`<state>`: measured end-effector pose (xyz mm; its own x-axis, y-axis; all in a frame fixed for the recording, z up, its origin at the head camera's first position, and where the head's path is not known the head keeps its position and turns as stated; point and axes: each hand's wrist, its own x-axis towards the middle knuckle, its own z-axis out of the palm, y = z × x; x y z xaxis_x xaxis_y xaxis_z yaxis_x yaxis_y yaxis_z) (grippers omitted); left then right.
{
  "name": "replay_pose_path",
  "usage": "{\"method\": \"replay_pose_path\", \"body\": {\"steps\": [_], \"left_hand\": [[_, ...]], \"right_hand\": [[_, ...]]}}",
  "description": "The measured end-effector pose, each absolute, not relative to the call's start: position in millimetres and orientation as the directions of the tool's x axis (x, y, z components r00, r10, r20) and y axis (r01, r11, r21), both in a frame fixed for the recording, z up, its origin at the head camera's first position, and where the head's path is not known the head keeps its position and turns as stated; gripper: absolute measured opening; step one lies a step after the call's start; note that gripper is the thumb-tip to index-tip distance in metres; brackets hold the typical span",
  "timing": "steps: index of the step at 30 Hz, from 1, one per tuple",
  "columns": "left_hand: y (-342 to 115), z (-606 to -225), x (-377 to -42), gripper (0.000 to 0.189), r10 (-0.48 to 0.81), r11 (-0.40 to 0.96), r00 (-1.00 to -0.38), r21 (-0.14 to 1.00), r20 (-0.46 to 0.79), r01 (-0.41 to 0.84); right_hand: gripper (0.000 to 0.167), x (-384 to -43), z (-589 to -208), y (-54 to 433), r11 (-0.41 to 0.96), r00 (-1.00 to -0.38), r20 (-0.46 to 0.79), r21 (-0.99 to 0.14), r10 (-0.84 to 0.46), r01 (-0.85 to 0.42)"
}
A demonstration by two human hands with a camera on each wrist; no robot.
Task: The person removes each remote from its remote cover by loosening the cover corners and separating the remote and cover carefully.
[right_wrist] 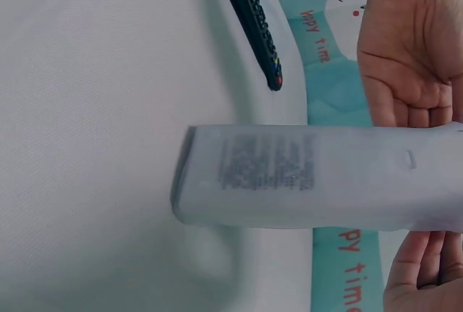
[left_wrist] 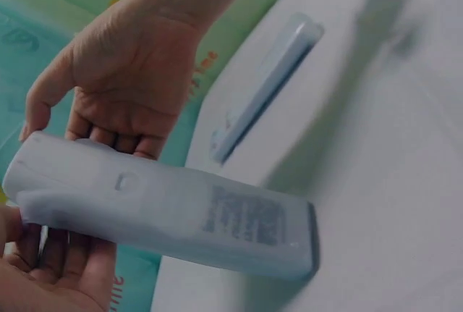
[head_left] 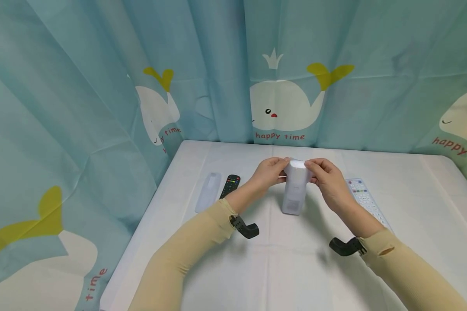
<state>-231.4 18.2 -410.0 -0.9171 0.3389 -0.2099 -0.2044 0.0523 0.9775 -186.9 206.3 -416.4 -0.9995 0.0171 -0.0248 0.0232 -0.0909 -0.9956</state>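
Above the middle of the table, both hands hold up a white remote control (head_left: pixel 295 188), its back facing me and its far end raised. A frosted, see-through sleeve (left_wrist: pixel 166 189) appears to wrap it, and a grey label (right_wrist: pixel 268 162) looks blurred beneath. My left hand (head_left: pixel 271 172) pinches the upper left edge of the sleeved remote. On the opposite edge, my right hand (head_left: pixel 331 183) grips with thumb and fingers. The remote's button side is hidden from every view.
To the left lie a frosted sleeve (head_left: pixel 208 192) and a black remote control (head_left: pixel 230 185), partly behind the left forearm. A white remote with several buttons (head_left: pixel 365 199) lies right, partly behind the right arm. A whale-print curtain (head_left: pixel 218 86) borders the table's back and left.
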Motion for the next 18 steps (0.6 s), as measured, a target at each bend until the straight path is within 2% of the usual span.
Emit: {"method": "replay_pose_path", "body": {"steps": [5,9,18], "left_hand": [[16,-422,-229,0.039,0.325,0.113,-0.908,0.964,-0.264,-0.240],[14,-429,-226,0.044,0.311,0.079,-0.906,0.958,-0.286,-0.275],[10,-423,-215,0.032,0.326,0.009,-0.926,0.980,-0.193,-0.201]], "right_hand": [[0.028,-187,-417,204,-0.103,-0.999,-0.038,-0.994,0.016,0.037],[0.027,-187,-417,203,-0.100,-0.999,-0.032,-0.994,0.017,0.031],[0.028,-185,-417,205,-0.099,-0.998,-0.054,-0.994,0.027,0.051]]}}
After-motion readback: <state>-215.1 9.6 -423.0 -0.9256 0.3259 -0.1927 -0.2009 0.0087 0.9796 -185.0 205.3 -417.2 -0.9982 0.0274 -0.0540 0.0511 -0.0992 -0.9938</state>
